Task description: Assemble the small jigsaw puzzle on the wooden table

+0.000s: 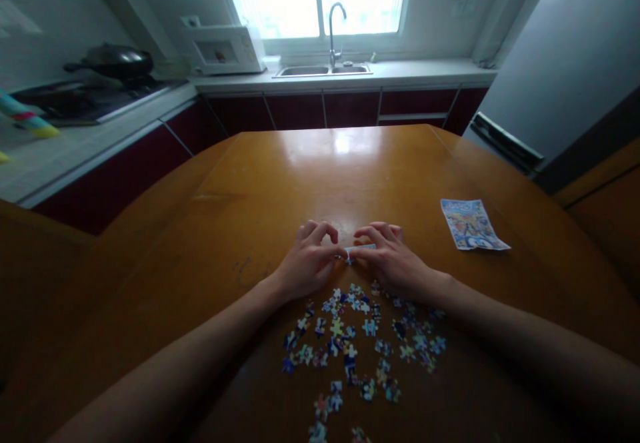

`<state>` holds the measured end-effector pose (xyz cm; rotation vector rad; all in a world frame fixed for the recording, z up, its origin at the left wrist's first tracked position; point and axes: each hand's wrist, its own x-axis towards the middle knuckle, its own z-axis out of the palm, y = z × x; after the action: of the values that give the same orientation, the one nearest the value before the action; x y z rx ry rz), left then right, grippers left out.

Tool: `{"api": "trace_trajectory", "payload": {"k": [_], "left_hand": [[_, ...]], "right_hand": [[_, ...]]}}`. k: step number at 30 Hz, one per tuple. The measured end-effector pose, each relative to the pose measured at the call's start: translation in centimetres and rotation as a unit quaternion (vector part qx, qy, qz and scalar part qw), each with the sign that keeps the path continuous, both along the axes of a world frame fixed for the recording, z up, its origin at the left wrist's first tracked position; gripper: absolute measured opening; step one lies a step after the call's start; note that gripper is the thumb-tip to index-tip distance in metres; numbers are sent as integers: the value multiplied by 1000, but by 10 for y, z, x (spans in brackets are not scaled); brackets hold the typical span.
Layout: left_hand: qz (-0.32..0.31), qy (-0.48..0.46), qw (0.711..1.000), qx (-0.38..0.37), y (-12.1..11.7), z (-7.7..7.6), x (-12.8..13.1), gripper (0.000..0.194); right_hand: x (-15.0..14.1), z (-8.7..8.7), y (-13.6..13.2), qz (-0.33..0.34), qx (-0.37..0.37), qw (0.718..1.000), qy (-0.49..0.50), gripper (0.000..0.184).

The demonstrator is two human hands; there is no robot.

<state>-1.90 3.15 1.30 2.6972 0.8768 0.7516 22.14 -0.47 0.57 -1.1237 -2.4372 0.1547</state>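
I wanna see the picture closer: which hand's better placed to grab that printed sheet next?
Probably the right hand: the printed sheet lies out to its right, closer to it than to the left hand.

I see the left hand (311, 261) and right hand (393, 261) nearly meeting at a small pale-blue jigsaw strip (367, 247) on the brown wooden table (250, 190), with loose jigsaw pieces (337, 327) scattered between my view and them. Near the table's right side I make out a creased printed sheet (473, 225); beyond, I see a double-bowl sink (305, 70), a white microwave (227, 50) and a dark wok (117, 62) on the stove.
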Motion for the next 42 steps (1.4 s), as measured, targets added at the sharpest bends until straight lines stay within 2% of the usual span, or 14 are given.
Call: {"api": "trace_trajectory", "payload": {"k": [5,11,14,19,24,34,38,40,42], "left_hand": [[-2,10,1000,18,1,-5,0,36],[3,44,999,16,-2,-4,1,41],[-3,48,999,1,-3,-4,2,45],[25,-16,999,-12,-3,-3,3,37],[24,-33,999,-13,-2,-3,3,38],[17,-31,999,-6,-1,-4,4,35],[15,-31,999,-9,-1,-4,3,35],[17,-36,999,-6,-1,-3,3,34],[17,-41,999,-1,-1,-2,4,29]], "right_hand": [[-1,4,-1,-8,-33,999,9,37],[0,17,-5,-3,-24,998,59,36],[2,21,-11,45,-26,997,55,25],[0,18,-21,124,-31,991,26,7],[-5,15,-26,144,-50,988,5,17],[-9,23,-30,140,-101,985,-15,20],[-10,25,-29,143,-127,981,40,12],[-8,26,-25,149,-157,971,105,6],[-5,26,-17,121,-200,954,190,7]]}}
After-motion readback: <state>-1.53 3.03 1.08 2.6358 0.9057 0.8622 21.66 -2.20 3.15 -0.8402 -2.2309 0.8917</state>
